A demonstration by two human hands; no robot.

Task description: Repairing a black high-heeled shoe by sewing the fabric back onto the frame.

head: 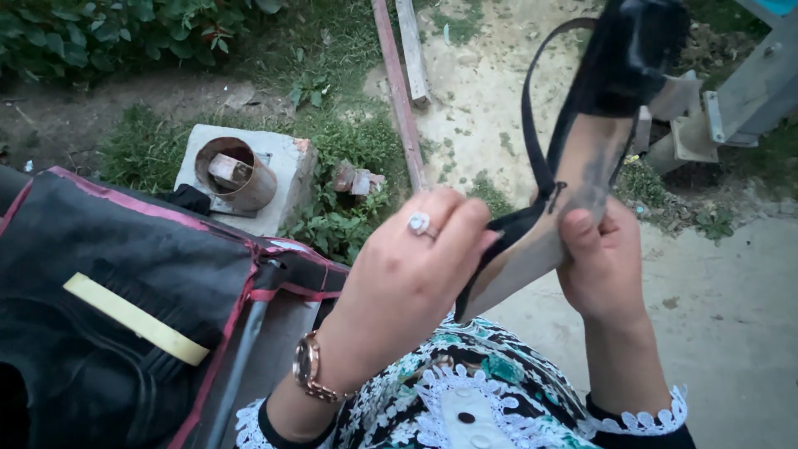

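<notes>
A black strappy sandal (582,158) with a worn grey insole is held up in front of me, its toe end pointing up and to the right. My right hand (603,266) grips its heel end from below, thumb pressed on the insole. My left hand (411,278), wearing a ring and a wristwatch, closes around the black heel strap on the sandal's left side. A thin black strap (532,108) loops above the hands.
A black bag with pink trim and a yellow strip (125,308) lies at lower left. Behind it stands a concrete block with a rusty pipe (237,175). Wooden planks (403,75), grass, bushes and bare concrete ground lie beyond; a metal frame (731,100) is at right.
</notes>
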